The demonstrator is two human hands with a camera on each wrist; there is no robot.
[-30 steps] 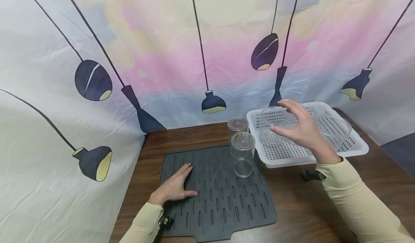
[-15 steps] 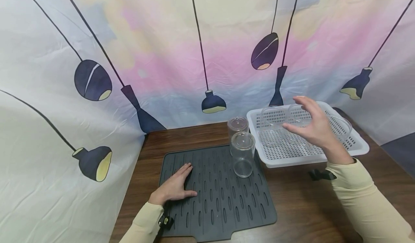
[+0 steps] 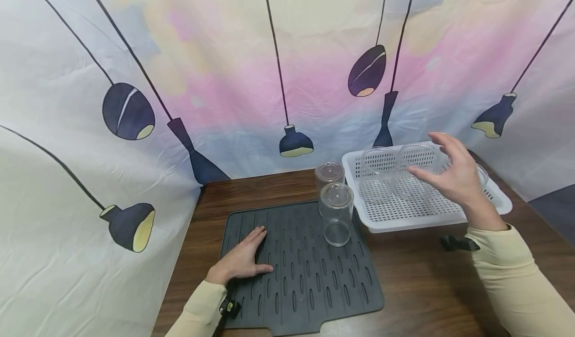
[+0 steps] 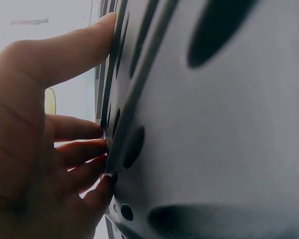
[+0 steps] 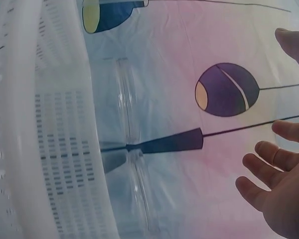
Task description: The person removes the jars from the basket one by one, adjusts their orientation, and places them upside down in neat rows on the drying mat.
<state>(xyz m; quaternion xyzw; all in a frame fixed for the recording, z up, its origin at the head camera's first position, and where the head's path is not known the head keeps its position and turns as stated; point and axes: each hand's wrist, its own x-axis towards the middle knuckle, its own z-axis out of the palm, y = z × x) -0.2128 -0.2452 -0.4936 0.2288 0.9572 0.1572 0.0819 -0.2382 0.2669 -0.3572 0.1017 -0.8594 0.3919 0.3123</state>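
Observation:
My left hand rests on the left part of a dark grey drying mat, fingers spread and touching its ridged surface, as the left wrist view also shows. Over the right part of a white plastic basket hovers my right hand, thumb and fingers apart with nothing between them. Inside the basket stand clear glasses; one is at the left, another in the middle, and a third is partly hidden behind the right hand. In the right wrist view, glass rims rise above the basket wall.
Two clear glass tumblers stand upside down at the mat's right edge: a front one and one behind it. Brown wooden table surrounds the mat and basket. A cloth backdrop printed with lamps hangs behind.
My right hand has moved to the right above the basket, from over the left and middle glasses toward the right one. The left hand, mat and tumblers have not moved.

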